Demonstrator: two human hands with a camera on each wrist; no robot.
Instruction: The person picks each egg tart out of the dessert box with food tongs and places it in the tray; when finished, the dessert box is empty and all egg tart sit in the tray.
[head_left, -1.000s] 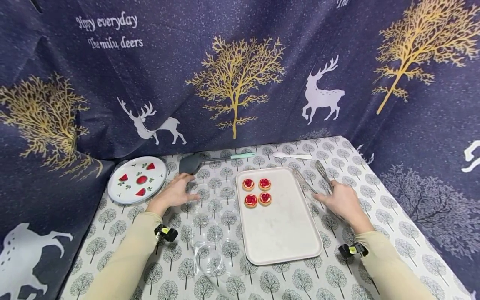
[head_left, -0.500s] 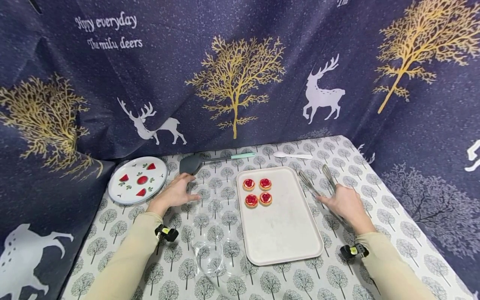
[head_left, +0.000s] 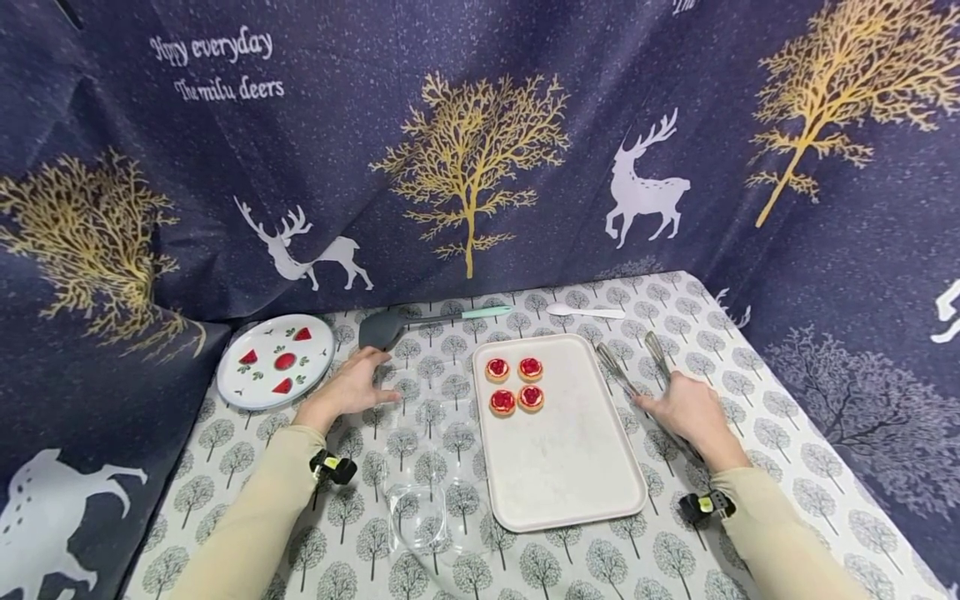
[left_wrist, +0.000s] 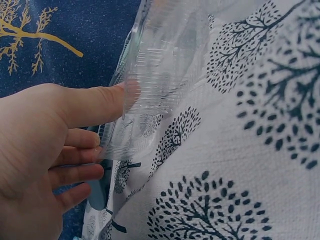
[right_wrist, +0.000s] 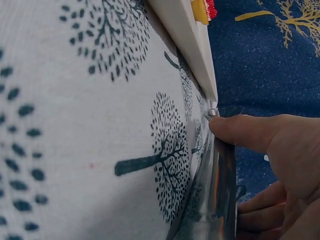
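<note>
In the head view, my right hand [head_left: 688, 412] grips metal tongs [head_left: 617, 365] at the right side of a cream tray [head_left: 570, 467]. The two tips of the tongs stand spread apart. The right wrist view shows my thumb along one flat metal arm of the tongs [right_wrist: 210, 200]. Several small red-topped tarts [head_left: 530, 398] are grouped in the tray's upper left. My left hand [head_left: 351, 388] holds the edge of a clear plastic container [head_left: 416, 517] left of the tray. In the left wrist view, thumb and fingers lie at the ribbed wall of the container [left_wrist: 160, 75].
A white plate [head_left: 255, 387] with watermelon pictures stands at the back left. Behind my left hand lies a dark spatula [head_left: 381, 330] with a mint handle. A pale spoon-like utensil [head_left: 585, 311] is near the back edge. A dark deer-print curtain [head_left: 322, 150] hangs behind the table.
My right hand has shifted slightly right and nearer to me with the tongs, whose tips have moved away from the tray. My left hand, the container and the tarts have stayed put.
</note>
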